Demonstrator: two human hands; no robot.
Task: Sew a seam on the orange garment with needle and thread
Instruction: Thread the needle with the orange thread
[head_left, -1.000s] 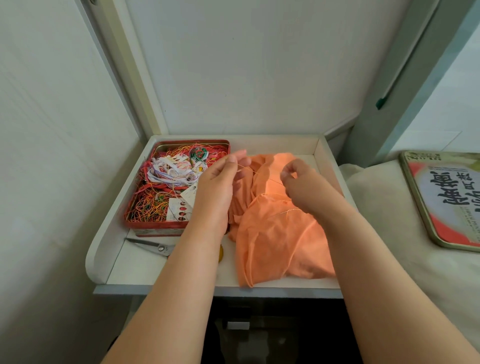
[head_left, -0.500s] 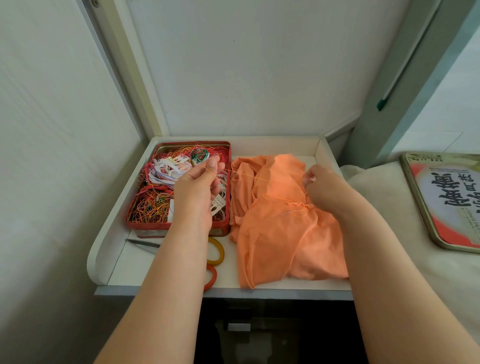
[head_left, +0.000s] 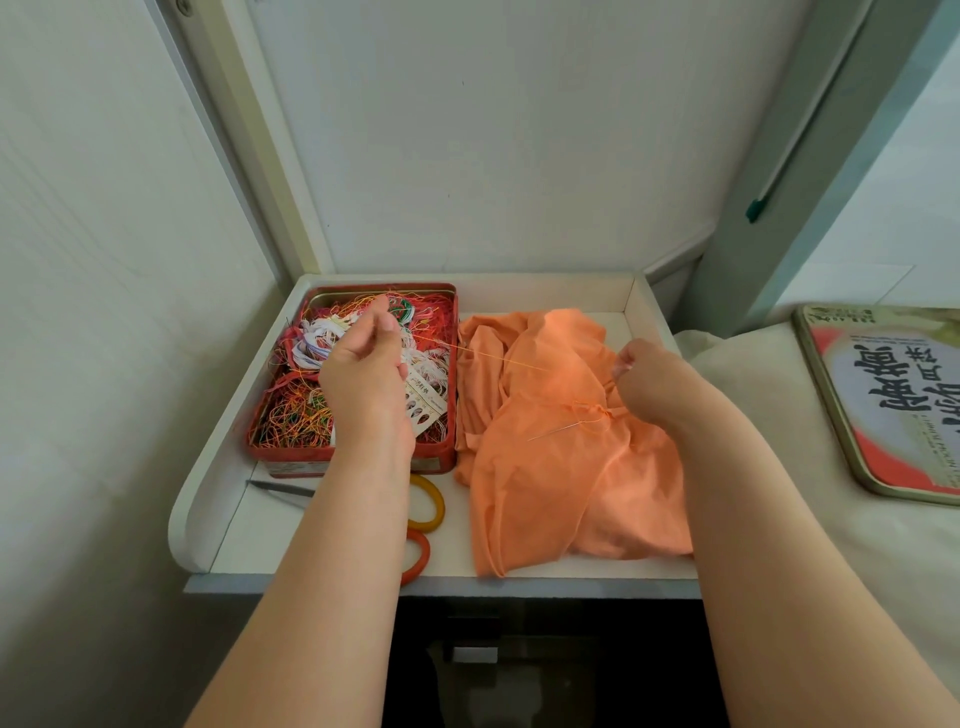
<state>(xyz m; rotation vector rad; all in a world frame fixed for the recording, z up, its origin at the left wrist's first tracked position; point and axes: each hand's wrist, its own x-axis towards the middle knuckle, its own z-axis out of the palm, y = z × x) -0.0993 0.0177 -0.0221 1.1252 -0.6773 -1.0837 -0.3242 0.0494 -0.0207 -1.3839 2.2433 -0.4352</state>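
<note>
Garment (head_left: 566, 441), orange, lies crumpled on the right half of the white tray (head_left: 332, 535), its left edge just beside the red tin (head_left: 436, 457). We hold our left hand (head_left: 363, 374) above the tin, fingers curled, pinching a yellow-orange thread (head_left: 498, 356) between thumb and forefinger. This thread runs taut to the right across the cloth toward our right hand (head_left: 654, 384), which rests on the garment's right side with fingers curled (whether they pinch thread, cloth or both, we cannot tell). Needle (head_left: 558, 430) lies on the fabric just left of the right wrist, slanted, its eye end beside a small loop of thread. The tin holds tangled multicoloured threads and paper cards. Scissors (head_left: 428, 512) with yellow and orange handles lie on the tray in front of the tin, partly under our left forearm. A printed lid (head_left: 893, 405) sits on pale cloth at far right.
</note>
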